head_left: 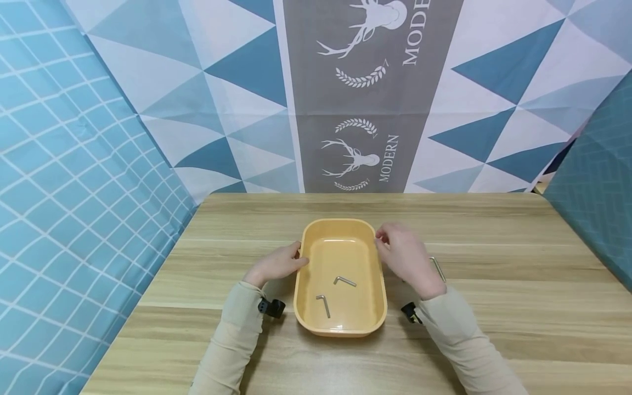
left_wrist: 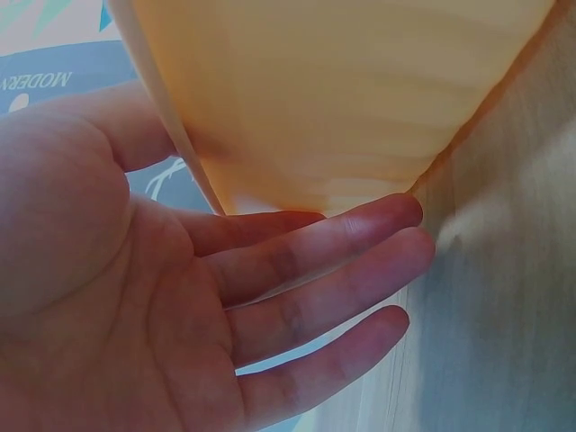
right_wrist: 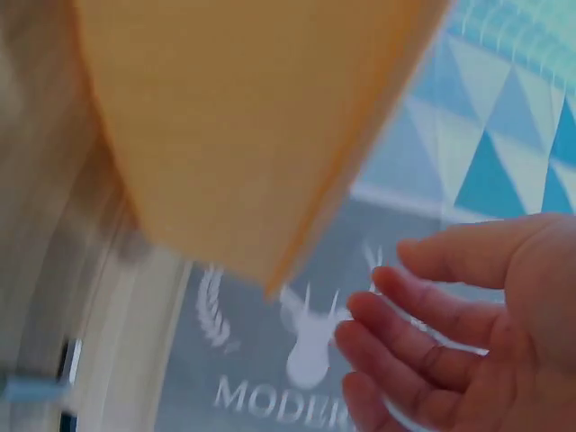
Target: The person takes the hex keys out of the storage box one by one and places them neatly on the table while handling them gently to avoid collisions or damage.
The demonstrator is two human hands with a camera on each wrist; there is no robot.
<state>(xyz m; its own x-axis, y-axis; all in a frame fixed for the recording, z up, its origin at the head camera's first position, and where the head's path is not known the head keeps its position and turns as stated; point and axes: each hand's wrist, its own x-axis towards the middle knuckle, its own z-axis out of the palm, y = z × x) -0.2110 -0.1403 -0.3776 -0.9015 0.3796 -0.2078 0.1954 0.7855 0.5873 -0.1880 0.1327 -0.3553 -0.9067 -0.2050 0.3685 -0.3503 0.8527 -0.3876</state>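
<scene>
A yellow plastic tray (head_left: 340,332) stands on the table with two L-shaped hex keys inside, one hex key (head_left: 344,281) near the middle and another hex key (head_left: 323,306) lower left. My left hand (head_left: 278,264) holds the tray's left rim, thumb over the edge and fingers along the outer wall (left_wrist: 342,99). Beside the right rim is my right hand (head_left: 405,255); the right wrist view shows its fingers loosely bent, with nothing in them and a gap to the tray. A third hex key (head_left: 437,269) lies on the table, right of the right wrist.
The wood-grain table (head_left: 508,285) meets a patterned cloth backdrop (head_left: 355,99) at its far edge. Blue checked cloth (head_left: 74,164) hangs on the left, darker teal cloth (head_left: 597,181) on the right. A blurred blue-grey object (right_wrist: 36,389) shows low in the right wrist view.
</scene>
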